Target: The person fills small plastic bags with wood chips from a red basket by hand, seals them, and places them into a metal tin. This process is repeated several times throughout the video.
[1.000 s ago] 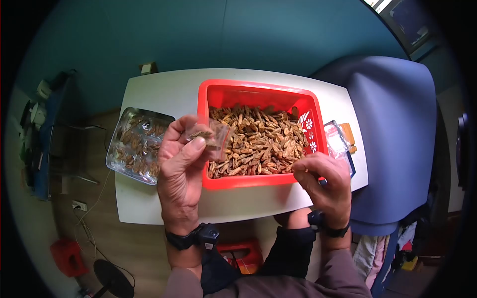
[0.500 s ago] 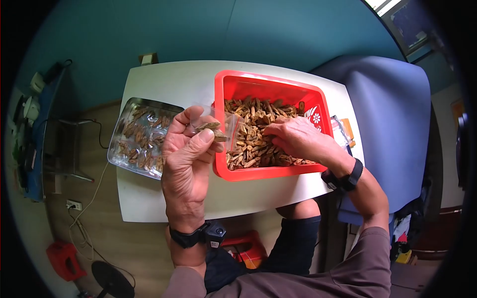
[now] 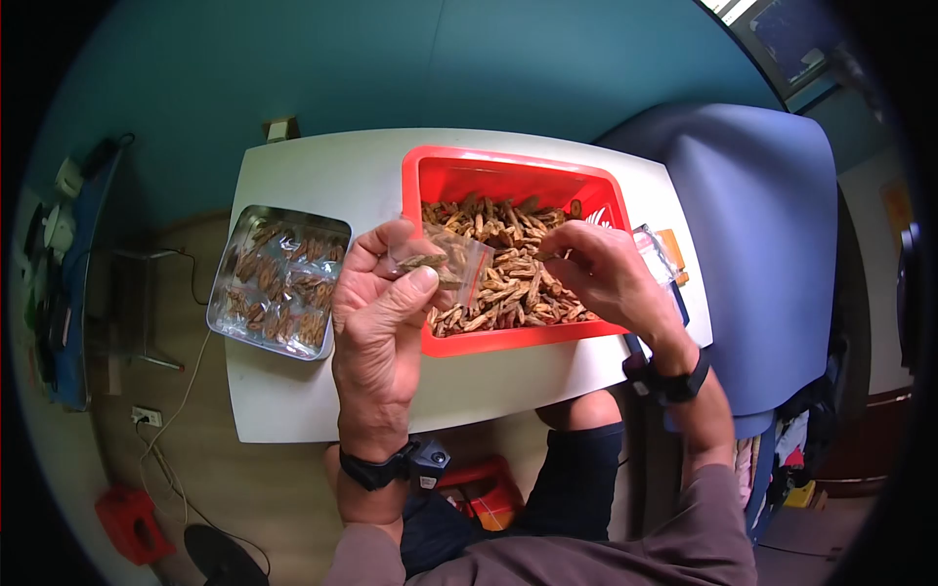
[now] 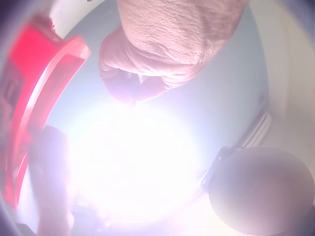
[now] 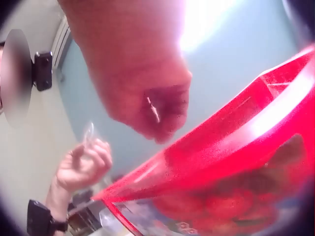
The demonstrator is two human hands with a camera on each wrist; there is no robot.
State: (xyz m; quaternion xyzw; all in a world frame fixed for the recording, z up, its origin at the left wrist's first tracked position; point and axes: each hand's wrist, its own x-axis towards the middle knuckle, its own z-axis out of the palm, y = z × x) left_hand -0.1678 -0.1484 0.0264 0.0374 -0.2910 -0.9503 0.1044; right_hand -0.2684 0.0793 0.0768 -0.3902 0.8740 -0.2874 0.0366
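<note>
Bag [image 3: 467, 275] with pieces [image 3: 422, 262] pinched by left hand [image 3: 379, 327], at basket's [image 3: 528, 338] left edge | slim piece [image 5: 153, 109] held in right hand [image 3: 618, 281], above basket | tray [image 3: 278, 346] set at worktop's [image 3: 508, 386] left edge

Red basket [image 3: 522, 339] with white flower pattern, brown dried pieces [image 3: 518, 283], white table [image 3: 313, 391], teal wall [image 3: 362, 68]

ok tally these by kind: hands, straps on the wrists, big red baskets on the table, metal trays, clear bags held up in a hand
Hands, left and right: 2
Black wrist straps: 2
Red basket: 1
Metal tray: 1
Clear bag in the left hand: 1
Total: 7
</note>
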